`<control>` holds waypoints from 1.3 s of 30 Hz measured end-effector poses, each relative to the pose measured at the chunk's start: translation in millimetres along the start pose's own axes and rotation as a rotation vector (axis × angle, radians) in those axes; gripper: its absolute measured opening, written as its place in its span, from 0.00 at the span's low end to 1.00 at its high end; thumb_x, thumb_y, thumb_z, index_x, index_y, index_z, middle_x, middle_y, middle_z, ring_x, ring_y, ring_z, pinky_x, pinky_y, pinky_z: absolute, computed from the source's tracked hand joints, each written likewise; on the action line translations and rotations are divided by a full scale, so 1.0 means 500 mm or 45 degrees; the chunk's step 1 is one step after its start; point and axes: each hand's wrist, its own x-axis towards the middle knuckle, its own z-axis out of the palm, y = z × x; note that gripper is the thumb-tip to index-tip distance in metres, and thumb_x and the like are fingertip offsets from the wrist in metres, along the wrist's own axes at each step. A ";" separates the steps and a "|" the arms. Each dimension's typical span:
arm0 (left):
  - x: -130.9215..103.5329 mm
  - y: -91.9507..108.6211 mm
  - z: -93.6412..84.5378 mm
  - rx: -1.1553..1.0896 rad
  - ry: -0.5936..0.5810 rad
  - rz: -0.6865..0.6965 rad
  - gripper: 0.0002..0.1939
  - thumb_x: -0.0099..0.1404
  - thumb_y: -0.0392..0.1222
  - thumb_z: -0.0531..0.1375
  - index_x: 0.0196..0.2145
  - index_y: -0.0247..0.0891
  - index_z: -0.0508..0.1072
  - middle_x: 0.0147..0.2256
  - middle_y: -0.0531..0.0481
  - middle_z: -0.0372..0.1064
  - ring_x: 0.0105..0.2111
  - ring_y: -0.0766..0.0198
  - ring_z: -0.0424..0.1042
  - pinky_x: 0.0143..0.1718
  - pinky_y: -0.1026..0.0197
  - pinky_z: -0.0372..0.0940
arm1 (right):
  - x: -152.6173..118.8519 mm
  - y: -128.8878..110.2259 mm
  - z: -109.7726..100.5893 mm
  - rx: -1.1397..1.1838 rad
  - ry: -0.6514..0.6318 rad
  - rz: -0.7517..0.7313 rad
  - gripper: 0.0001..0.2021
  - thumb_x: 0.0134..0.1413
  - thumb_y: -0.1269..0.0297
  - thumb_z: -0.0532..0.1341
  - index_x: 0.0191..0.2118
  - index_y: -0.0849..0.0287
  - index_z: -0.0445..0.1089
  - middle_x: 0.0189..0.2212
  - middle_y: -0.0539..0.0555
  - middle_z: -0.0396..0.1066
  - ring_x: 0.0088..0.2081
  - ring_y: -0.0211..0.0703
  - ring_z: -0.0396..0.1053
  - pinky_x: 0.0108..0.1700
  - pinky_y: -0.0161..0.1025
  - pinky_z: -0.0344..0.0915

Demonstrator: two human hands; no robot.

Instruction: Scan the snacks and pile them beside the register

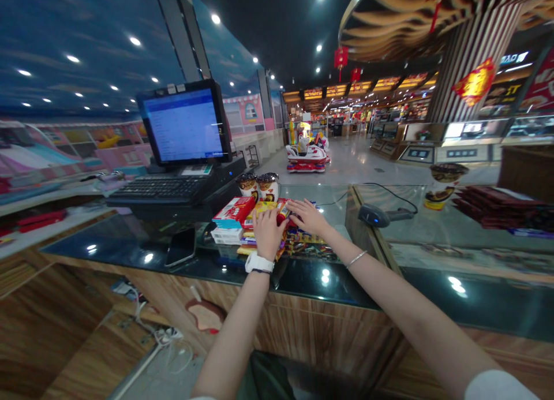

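On the dark glass counter lies a pile of colourful snack packets (249, 242). My left hand (268, 232), with a white watch at the wrist, rests on top of the pile, fingers spread. From the right, my right hand (308, 218) touches the pile's right side, its fingers stretched out; a thin bracelet circles that forearm. Red, blue and white boxes (231, 218) are stacked just left of the packets. Two lidded cups (267, 187) stand behind them. What lies under my palms is hidden.
A monitor (186, 124) and keyboard (160, 187) stand at the left, a phone (180, 247) before them. Right of my hands are a barcode scanner (381, 216) with a cable, another cup (442, 186) and stacked dark red packets (502, 208). The counter's front edge runs below my wrists.
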 end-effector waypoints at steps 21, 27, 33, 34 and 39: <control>0.002 0.134 -0.025 -0.146 -0.116 0.370 0.23 0.68 0.41 0.57 0.60 0.41 0.65 0.60 0.43 0.65 0.63 0.51 0.61 0.68 0.40 0.46 | -0.128 0.031 -0.203 -0.175 -0.069 -0.089 0.30 0.58 0.60 0.60 0.66 0.55 0.59 0.66 0.57 0.59 0.66 0.53 0.57 0.68 0.59 0.50; -0.002 0.253 -0.023 -0.222 -0.228 0.615 0.23 0.69 0.41 0.56 0.60 0.39 0.65 0.62 0.43 0.63 0.65 0.51 0.57 0.69 0.40 0.43 | -0.240 0.066 -0.299 -0.268 -0.031 0.029 0.31 0.59 0.60 0.59 0.67 0.54 0.57 0.66 0.57 0.59 0.66 0.52 0.57 0.67 0.58 0.51; 0.002 0.382 -0.010 -0.330 -0.297 0.821 0.23 0.69 0.43 0.57 0.60 0.38 0.64 0.63 0.42 0.62 0.66 0.53 0.55 0.70 0.41 0.42 | -0.378 0.107 -0.390 -0.391 -0.001 0.208 0.32 0.62 0.59 0.56 0.69 0.53 0.51 0.67 0.56 0.57 0.68 0.51 0.54 0.68 0.58 0.50; 0.003 0.402 -0.006 -0.349 -0.299 0.850 0.23 0.69 0.44 0.57 0.60 0.38 0.64 0.63 0.42 0.61 0.66 0.53 0.55 0.70 0.41 0.42 | -0.402 0.117 -0.404 -0.420 0.006 0.240 0.32 0.62 0.59 0.56 0.70 0.53 0.51 0.67 0.56 0.57 0.68 0.51 0.54 0.68 0.58 0.50; 0.004 0.500 0.020 -0.415 -0.330 0.967 0.25 0.69 0.45 0.58 0.62 0.39 0.62 0.64 0.42 0.59 0.66 0.53 0.54 0.69 0.41 0.42 | -0.508 0.173 -0.460 -0.542 0.034 0.418 0.33 0.62 0.57 0.55 0.70 0.53 0.49 0.66 0.57 0.58 0.67 0.51 0.55 0.67 0.57 0.52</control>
